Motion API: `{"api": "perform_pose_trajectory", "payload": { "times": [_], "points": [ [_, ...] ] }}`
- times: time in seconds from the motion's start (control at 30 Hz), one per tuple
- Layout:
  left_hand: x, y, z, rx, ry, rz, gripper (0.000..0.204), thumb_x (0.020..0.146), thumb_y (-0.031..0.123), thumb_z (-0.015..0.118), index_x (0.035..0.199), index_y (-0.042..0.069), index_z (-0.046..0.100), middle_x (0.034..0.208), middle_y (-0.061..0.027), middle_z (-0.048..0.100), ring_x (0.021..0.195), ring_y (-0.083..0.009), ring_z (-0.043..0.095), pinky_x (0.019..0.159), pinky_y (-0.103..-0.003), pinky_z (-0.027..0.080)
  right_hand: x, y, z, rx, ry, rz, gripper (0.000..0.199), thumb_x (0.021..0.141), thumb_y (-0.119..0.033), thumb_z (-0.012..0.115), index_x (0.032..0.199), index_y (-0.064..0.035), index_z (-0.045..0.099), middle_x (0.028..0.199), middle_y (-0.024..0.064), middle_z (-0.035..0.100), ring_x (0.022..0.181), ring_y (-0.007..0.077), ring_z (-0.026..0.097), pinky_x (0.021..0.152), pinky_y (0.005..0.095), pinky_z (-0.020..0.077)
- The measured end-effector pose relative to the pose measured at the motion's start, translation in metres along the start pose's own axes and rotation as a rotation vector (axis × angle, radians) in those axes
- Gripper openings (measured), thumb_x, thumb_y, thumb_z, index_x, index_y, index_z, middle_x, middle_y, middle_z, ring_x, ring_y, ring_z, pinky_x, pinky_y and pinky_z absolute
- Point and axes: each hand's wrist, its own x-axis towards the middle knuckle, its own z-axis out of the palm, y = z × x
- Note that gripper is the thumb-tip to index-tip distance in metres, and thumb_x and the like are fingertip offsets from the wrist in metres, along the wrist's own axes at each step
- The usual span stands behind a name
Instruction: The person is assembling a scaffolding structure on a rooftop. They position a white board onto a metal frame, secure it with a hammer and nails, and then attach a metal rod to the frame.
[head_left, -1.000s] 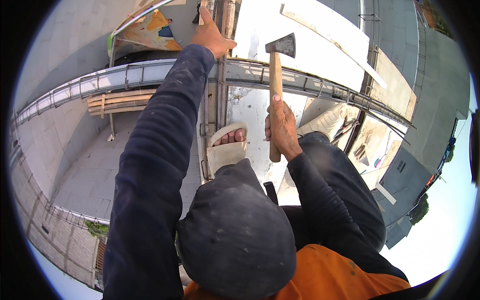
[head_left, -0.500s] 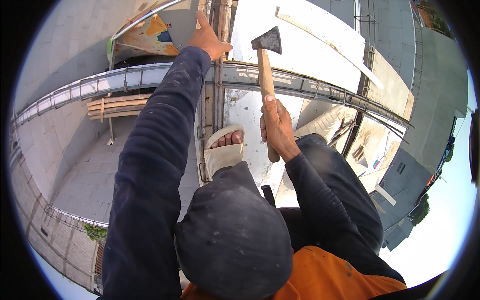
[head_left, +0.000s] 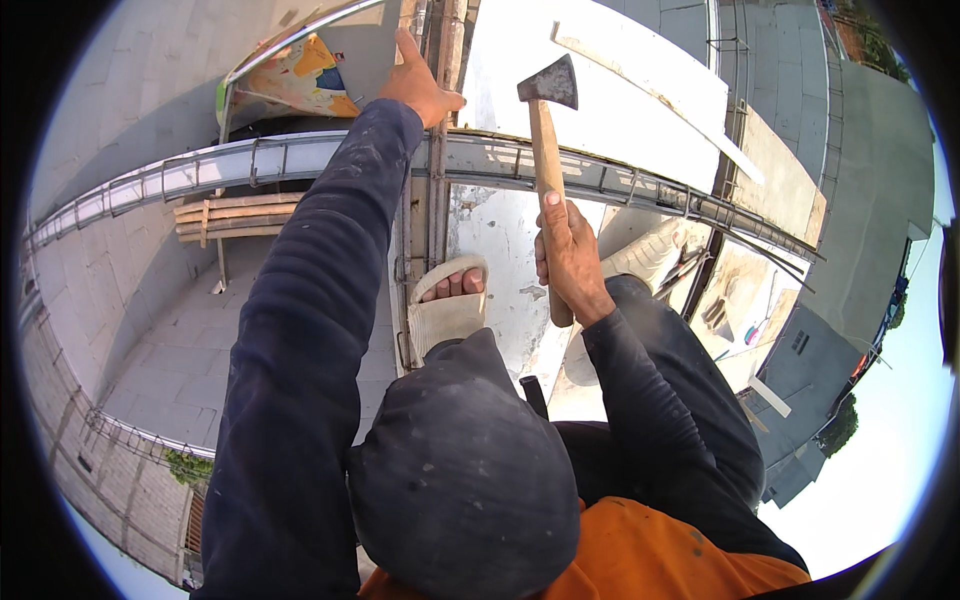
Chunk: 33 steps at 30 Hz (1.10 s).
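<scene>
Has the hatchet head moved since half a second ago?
Yes, the hatchet head has shifted slightly right against the pale strip lying on the white board.

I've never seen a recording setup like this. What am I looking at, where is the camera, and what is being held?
There is no machine here, just a person's two bare hands. The fisheye camera sits on the person's head and looks down, so straight edges bend near the rim. The right hand grips the wooden handle of a hatchet, its metal head uppermost. The left hand is at a long, narrow beam; how firmly it holds on is hard to tell. Beyond the hatchet, a narrow strip lies on a white panel. A sandalled foot shows nearer the body.
</scene>
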Motion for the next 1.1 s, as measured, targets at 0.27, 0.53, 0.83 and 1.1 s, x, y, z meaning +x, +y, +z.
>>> {"api": "perform_pose_trajectory", "payload": {
  "times": [0.27, 0.53, 0.83, 1.1],
  "points": [
    [-0.001, 0.001, 0.002, 0.035, 0.056, 0.034, 0.135, 0.081, 0.038, 0.088, 0.164, -0.007, -0.010, 0.131, -0.0338, 0.065, 0.117, -0.0433, 0.069, 0.107, -0.041, 0.054, -0.008, -0.040, -0.026, 0.081, 0.166, -0.450, 0.063, 0.109, -0.065, 0.042, 0.095, -0.0050, 0.054, 0.061, 0.0006, 0.050, 0.050, 0.0081, 0.050, 0.046, 0.0279, 0.0428],
    [0.002, 0.003, 0.000, -0.025, 0.015, 0.025, 0.135, 0.081, 0.037, 0.088, 0.163, -0.010, -0.009, 0.143, -0.0404, 0.055, 0.130, -0.0476, 0.061, 0.114, -0.041, 0.047, 0.033, -0.002, -0.035, -0.333, -0.170, 0.131, 0.079, 0.104, -0.077, 0.039, 0.101, -0.0010, 0.060, 0.064, 0.0037, 0.052, 0.050, 0.0134, 0.053, 0.046, 0.0333, 0.0471],
    [0.000, -0.002, 0.004, 0.006, 0.063, 0.018, 0.135, 0.083, 0.036, 0.087, 0.164, -0.005, -0.013, 0.135, -0.0360, 0.063, 0.120, -0.0434, 0.068, 0.108, -0.041, 0.054, 0.036, -0.076, -0.118, -0.634, -0.037, -0.200, 0.098, 0.094, -0.087, 0.047, 0.118, 0.0059, 0.066, 0.070, 0.0091, 0.057, 0.062, 0.0209, 0.063, 0.063, 0.0404, 0.0555],
    [-0.005, 0.007, -0.006, -0.126, -0.038, 0.034, 0.134, 0.082, 0.033, 0.087, 0.164, -0.008, -0.011, 0.155, -0.0416, 0.042, 0.141, -0.0475, 0.052, 0.120, -0.042, 0.041, 0.030, -0.109, -0.189, -1.376, -0.179, -0.360, 0.043, 0.116, -0.038, 0.039, 0.137, -0.0068, 0.060, 0.117, 0.0222, 0.069, 0.092, 0.0380, 0.074, 0.082, 0.0474, 0.0619]
  ]
}}
